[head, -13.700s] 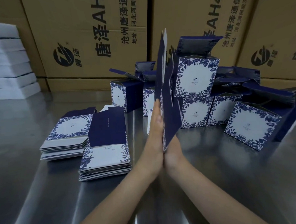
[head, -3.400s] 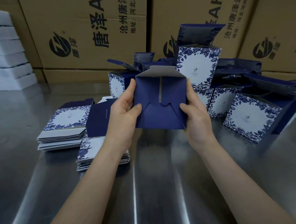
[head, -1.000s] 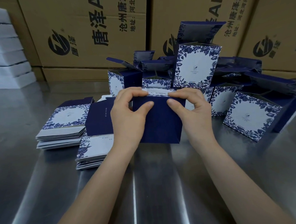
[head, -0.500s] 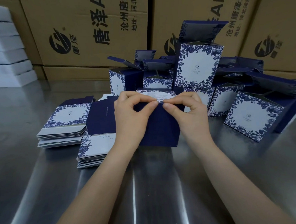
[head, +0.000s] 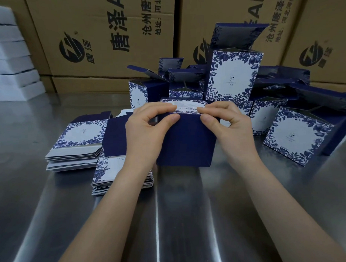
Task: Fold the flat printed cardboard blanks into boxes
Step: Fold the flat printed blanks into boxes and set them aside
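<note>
A navy box (head: 186, 142) stands on the steel table (head: 191, 218) in front of me, its plain dark side toward me. Along its top edge lies a white floral flap with a barcode. My left hand (head: 146, 131) pinches that top edge at the left, thumb on the near face. My right hand (head: 227, 127) does the same at the right. Two stacks of flat printed blanks lie at the left: one further left (head: 76, 148), one partly under my left forearm (head: 109, 172).
Several folded blue-and-white boxes (head: 233, 75) with open lids are piled behind and to the right, one lying at the right (head: 294, 136). Large brown cartons (head: 106, 35) wall off the back. White foam slabs (head: 6, 58) are stacked far left.
The box has stayed standing on the table. My thumbs and fingers have spread slightly apart along its top edge, pressing the printed flap down.
</note>
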{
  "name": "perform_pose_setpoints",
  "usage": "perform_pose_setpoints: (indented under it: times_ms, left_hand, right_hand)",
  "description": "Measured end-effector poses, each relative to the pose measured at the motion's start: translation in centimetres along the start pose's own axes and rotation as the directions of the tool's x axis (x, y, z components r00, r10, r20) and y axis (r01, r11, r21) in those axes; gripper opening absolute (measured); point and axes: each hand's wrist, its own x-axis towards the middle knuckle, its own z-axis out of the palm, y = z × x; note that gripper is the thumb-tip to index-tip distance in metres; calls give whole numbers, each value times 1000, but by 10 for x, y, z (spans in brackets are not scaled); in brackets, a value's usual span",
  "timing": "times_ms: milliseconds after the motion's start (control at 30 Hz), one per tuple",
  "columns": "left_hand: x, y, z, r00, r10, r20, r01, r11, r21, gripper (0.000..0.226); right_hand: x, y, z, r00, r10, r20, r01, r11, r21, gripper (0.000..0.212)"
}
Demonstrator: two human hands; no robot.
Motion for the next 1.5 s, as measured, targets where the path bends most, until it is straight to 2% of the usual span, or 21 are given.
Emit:
perform_pose_setpoints:
  times_ms: [200,367,500,567,667,767,833,1033,1167,1300,1500]
  left_hand:
    - [-1,-2,1,1000,-27,0,27,999,-18,19]
    - [6,-3,-7,995,-92,44,98,984,-147,20]
    - [2,-4,-3,996,-91,-13,88,986,-140,21]
    - [1,-4,-2,997,-73,-39,67,990,-126,21]
    - [1,-5,-3,996,-56,-64,48,992,-114,17]
    - [0,-4,-4,998,-21,-64,15,996,-91,19]
    - [-1,-4,-3,1000,-3,-25,2,998,-62,24]
    - [0,-6,-4,992,-6,129,8,1000,-15,53]
    - [1,-10,-7,991,1,134,9,997,-71,60]
    - [-1,-10,-6,969,-13,247,55,985,-161,68]
    - [-3,-10,-1,982,-16,186,38,993,-112,62]
  right_hand:
    - [0,2,-2,999,4,32,-4,1000,-20,19]
    - [3,1,-8,999,-30,28,30,1000,6,17]
    - [2,3,-5,998,-60,1,60,998,-25,17]
    - [2,4,-6,998,-61,32,62,998,-29,17]
    - [2,7,-7,987,-27,161,38,997,-66,34]
    - [1,9,-5,969,-57,240,106,975,-196,49]
    - [1,11,-2,971,-77,227,137,956,-259,52]
    - [0,14,1,977,-140,161,185,934,-307,52]
    - [-1,14,0,976,-172,132,201,948,-246,50]
    - [-1,13,1,987,-128,99,143,976,-162,49]
    - [2,15,-1,987,-144,67,156,959,-236,49]
